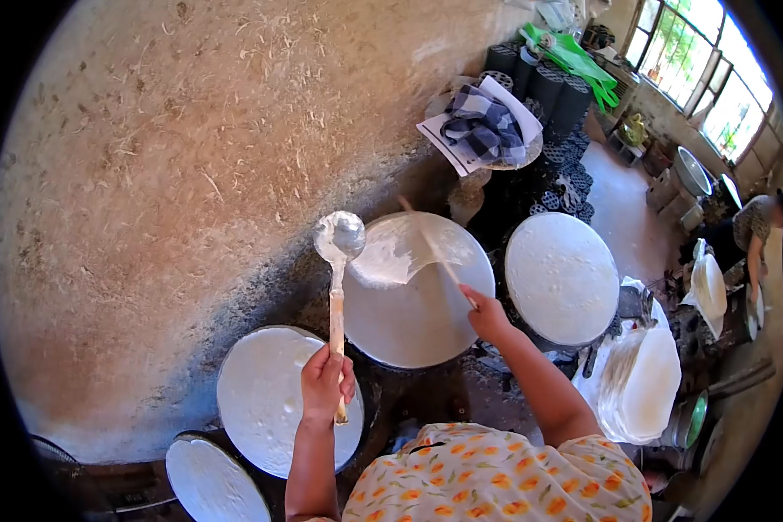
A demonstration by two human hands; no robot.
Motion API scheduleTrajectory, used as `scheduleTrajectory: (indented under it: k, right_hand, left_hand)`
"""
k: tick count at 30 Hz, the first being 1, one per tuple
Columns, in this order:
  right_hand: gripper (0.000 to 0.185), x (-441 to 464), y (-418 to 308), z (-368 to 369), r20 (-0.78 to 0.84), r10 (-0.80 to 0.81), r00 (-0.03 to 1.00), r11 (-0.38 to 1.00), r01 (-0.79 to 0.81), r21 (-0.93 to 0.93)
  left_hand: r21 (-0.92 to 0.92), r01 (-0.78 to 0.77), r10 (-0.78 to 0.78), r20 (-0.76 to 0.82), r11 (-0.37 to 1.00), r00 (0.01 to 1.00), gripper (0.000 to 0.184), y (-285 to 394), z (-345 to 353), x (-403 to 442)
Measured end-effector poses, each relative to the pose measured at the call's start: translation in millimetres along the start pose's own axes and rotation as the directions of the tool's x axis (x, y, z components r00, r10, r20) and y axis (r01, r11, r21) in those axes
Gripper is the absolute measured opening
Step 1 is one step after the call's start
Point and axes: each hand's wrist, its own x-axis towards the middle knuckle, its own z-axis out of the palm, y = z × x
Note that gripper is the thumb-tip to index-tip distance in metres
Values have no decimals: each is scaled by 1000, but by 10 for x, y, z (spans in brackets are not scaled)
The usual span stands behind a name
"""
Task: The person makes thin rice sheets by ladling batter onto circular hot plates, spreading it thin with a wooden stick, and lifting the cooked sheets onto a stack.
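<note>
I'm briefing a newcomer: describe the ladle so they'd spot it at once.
Start at the big brown wall, then come down to the person's left hand. It grips the ladle by its pale handle. Unlike the slim stick in the right hand, it ends in a rounded, white-smeared bowl.

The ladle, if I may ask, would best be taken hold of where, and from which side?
Probably low on its long handle, coming from the person's own side: that slim end points back this way, whereas the round bowl at the far end is smeared white. The left hand wraps it there.
</note>
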Motion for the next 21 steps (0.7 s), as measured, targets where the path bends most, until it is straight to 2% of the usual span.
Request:
scheduleTrajectory:
  k: [1, 2, 3, 4, 6, 7, 8, 9, 10, 12, 13, 17, 19, 20, 21]
  right_hand:
    - [58, -8, -36, 85, 4, -1, 1000, 1000, 1, 4]
    - [60, -21, -75, 181, 133, -63, 989, 998, 65, -13]
    - [62, -40, -86, 233, 261, -120, 958, 991, 130, -24]
    - [62, -107, -71, 247, 265, -121, 957, 991, 132, -23]
    - [61, -296, -58, 242, 368, -207, 906, 970, 240, -47]
    - [61, -397, -63, 180, 374, -209, 904, 969, 244, -48]
    - [60, -498, -60, 72, 390, -277, 878, 950, 310, -22]
    - [58, -540, -37, -18, 405, -345, 847, 927, 375, 6]
    - [58, -512, 21, -78, 413, -346, 842, 926, 377, 8]
    - [57, -353, 87, -168, 287, -367, 885, 919, 392, -35]
    - [58, -329, -195, -231, 254, -199, 947, 964, 235, -122]
    - [58, 169, -160, -47, 183, -294, 938, 955, 294, 30]
    - [56, 199, -134, -3, 420, -137, 897, 971, 207, -124]
    - [56, 117, -76, -42, 428, -135, 894, 971, 205, -121]
    - [56, 8, 3, -156, 477, -244, 844, 950, 308, -59]
  left_hand:
    - [4, -1, 1, -5, 1000, 1000, 18, 34, -26, -20]
    - [-273, 61, -42, 74, 960, 996, 19, 94, -60, -39]
    - [-525, 137, -59, 161, 840, 985, 25, 137, -70, -61]
    - [-525, 134, -59, 157, 840, 986, 25, 151, -62, -98]
    - [-551, -65, 119, 62, 832, 991, 34, 167, -50, -168]
    - [-483, -105, 122, 4, 869, 992, 32, 207, -42, -198]
    - [-487, -110, 124, -3, 867, 992, 32, 233, -30, -215]
    - [-413, -115, 112, -31, 904, 993, 31, 255, -21, -228]
    - [-334, -114, 99, -62, 936, 993, 31, 263, -22, -253]
    - [-283, -129, 108, -89, 950, 990, 30, 186, 5, -263]
    - [-229, -137, 116, -102, 964, 988, 30, 144, 26, -272]
    - [-206, -113, 85, -140, 972, 987, 29, 42, 117, -358]
    - [-203, -103, 70, -164, 974, 984, 28, 21, 74, -430]
    - [-208, -85, 48, -178, 974, 983, 28, 4, 46, -482]
    - [-208, -89, 51, -183, 974, 982, 28, -8, 19, -516]
